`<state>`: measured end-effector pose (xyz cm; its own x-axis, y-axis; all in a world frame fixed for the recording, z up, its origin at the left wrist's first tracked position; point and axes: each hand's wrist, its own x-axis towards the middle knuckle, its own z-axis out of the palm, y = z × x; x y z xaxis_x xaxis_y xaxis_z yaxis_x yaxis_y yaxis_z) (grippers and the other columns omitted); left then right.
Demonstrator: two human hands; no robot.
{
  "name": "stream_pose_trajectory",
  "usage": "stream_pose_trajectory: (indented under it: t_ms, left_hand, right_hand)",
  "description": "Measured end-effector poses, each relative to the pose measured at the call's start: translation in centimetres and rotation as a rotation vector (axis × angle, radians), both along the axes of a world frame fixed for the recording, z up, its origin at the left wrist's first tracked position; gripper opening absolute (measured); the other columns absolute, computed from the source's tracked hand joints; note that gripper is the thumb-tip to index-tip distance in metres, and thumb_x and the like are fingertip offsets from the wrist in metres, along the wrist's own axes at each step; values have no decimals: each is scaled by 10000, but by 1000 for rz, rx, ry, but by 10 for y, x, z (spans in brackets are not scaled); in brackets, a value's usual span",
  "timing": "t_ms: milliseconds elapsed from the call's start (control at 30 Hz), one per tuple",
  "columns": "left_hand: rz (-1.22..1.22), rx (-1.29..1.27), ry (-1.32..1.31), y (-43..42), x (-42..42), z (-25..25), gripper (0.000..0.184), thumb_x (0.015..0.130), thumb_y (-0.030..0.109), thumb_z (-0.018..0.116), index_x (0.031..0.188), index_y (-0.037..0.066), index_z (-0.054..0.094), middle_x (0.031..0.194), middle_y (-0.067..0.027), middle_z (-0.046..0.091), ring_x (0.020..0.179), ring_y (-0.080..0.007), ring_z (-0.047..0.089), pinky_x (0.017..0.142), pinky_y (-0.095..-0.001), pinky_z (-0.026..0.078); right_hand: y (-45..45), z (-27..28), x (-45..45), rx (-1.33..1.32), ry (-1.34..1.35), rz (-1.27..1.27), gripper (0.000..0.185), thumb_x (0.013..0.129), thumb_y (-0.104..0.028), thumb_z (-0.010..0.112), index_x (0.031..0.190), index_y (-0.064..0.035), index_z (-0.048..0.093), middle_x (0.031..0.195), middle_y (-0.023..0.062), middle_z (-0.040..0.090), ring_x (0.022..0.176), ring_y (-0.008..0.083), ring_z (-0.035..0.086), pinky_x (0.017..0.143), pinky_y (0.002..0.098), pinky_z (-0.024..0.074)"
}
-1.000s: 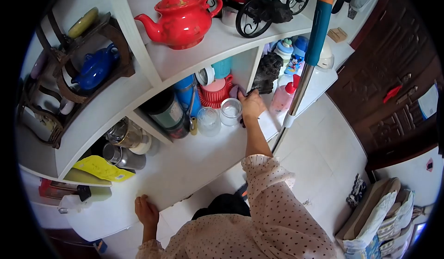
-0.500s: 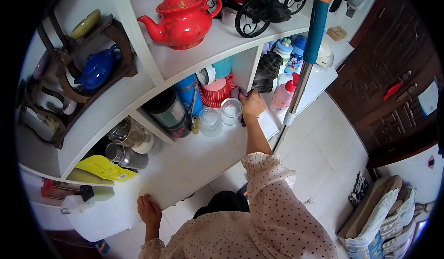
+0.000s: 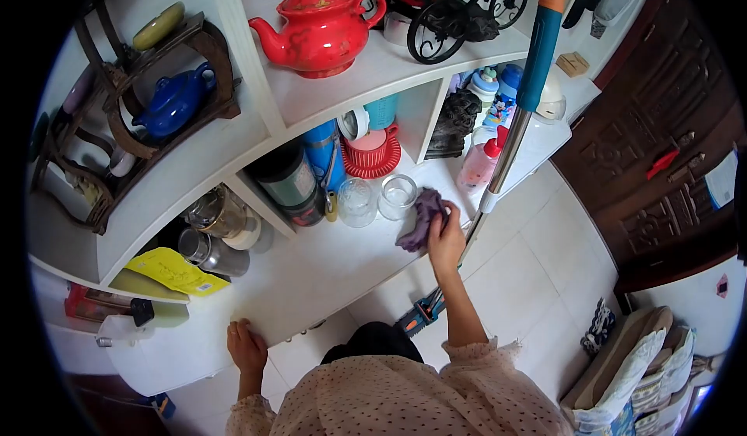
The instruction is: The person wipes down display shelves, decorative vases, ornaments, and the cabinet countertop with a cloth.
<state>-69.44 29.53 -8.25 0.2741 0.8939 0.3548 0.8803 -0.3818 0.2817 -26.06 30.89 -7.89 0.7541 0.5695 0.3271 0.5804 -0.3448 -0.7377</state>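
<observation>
My right hand (image 3: 447, 241) is closed on a crumpled purple cloth (image 3: 424, 219), which touches the white shelf top near its front edge. Just left of the cloth stand two clear glass jars, the nearer one a glass jar (image 3: 398, 197) and the other a patterned glass jar (image 3: 357, 202). Behind them a red ribbed cup (image 3: 370, 152) rests on a red saucer. My left hand (image 3: 247, 347) lies on the front edge of the white counter (image 3: 311, 280), fingers loosely bent over it and holding nothing.
A mop pole (image 3: 510, 148) leans across the shelf's right end, beside a pink pump bottle (image 3: 478, 167) and a dark carved figure (image 3: 453, 124). Further left are a dark canister (image 3: 289, 187), a steel flask (image 3: 214, 253) and a yellow packet (image 3: 177, 271). A red teapot (image 3: 323, 35) stands above.
My right hand has drawn back from beside the red cup toward the shelf's front edge, bringing the purple cloth out with it. My left hand stays at the counter edge.
</observation>
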Motion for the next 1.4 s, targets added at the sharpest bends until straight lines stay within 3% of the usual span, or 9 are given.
stream_pose_trajectory:
  t_ms: [133, 200, 233, 433, 600, 667, 833, 1033, 1400]
  left_hand:
    - [8, -15, -6, 0, 1, 2, 280, 694, -8, 456, 970, -25, 504, 860, -190, 483, 792, -379, 487, 671, -457, 414]
    - [14, -19, -13, -1, 1, 0, 280, 693, -11, 456, 968, -24, 506, 861, -191, 486, 792, -379, 488, 668, -457, 417]
    - [17, -5, -15, 0, 0, -1, 282, 689, -11, 457, 966, -25, 507, 858, -192, 487, 789, -380, 489, 667, -458, 418]
    - [3, 31, -1, 1, 0, -3, 287, 676, -12, 462, 958, -25, 513, 845, -192, 486, 779, -378, 491, 664, -460, 419]
    - [9, 9, -15, 2, 0, 2, 295, 674, -7, 463, 964, -22, 512, 841, -190, 480, 781, -375, 488, 660, -457, 417]
    - [8, -9, -6, 1, -2, -2, 304, 674, -2, 464, 973, -20, 510, 842, -186, 475, 779, -373, 484, 654, -456, 414]
    - [13, -13, 11, 1, -1, -1, 304, 677, 2, 468, 978, -18, 508, 843, -183, 473, 773, -367, 481, 655, -455, 411]
    - [44, -9, 5, 1, 3, 2, 275, 684, -11, 473, 957, -12, 505, 832, -176, 483, 772, -360, 492, 661, -451, 415]
    - [0, 74, -29, 1, -4, -5, 293, 654, 9, 529, 947, -4, 521, 854, -169, 504, 800, -352, 519, 705, -436, 454]
  right_hand:
    - [-2, 3, -22, -22, -146, 182, 416, 822, -274, 624, 1176, -105, 487, 834, 179, 635, 710, 333, 637, 615, 400, 496]
    - [13, 1, 0, -2, 156, 105, 344, 815, -218, 619, 1110, -66, 527, 883, 194, 633, 773, 337, 635, 659, 402, 495]
    - [26, 1, 11, 201, 20, 59, 259, 803, -151, 615, 1035, -49, 564, 877, 200, 625, 770, 348, 625, 677, 413, 489]
    - [85, 35, 52, 98, -462, 361, 276, 724, -60, 626, 998, -90, 640, 946, 106, 630, 927, 296, 591, 753, 384, 484]
    - [90, -4, 55, 66, -475, 494, 297, 736, -80, 607, 1030, -108, 639, 960, 91, 612, 895, 299, 579, 745, 404, 488]
    - [62, 0, 43, -120, -274, 239, 339, 752, -93, 603, 1090, -109, 613, 921, 116, 591, 883, 308, 579, 742, 415, 486]
    - [-4, -12, -6, -37, -382, 316, 567, 721, -253, 683, 1222, -54, 506, 992, 162, 523, 889, 345, 545, 719, 424, 476]
    - [23, -7, -7, -56, -286, 199, 273, 824, -311, 637, 981, -96, 576, 914, 98, 590, 835, 300, 597, 635, 422, 488]
    - [52, -16, 19, -158, -473, 84, 295, 783, -217, 646, 1045, -92, 594, 959, 113, 579, 876, 297, 587, 742, 412, 471]
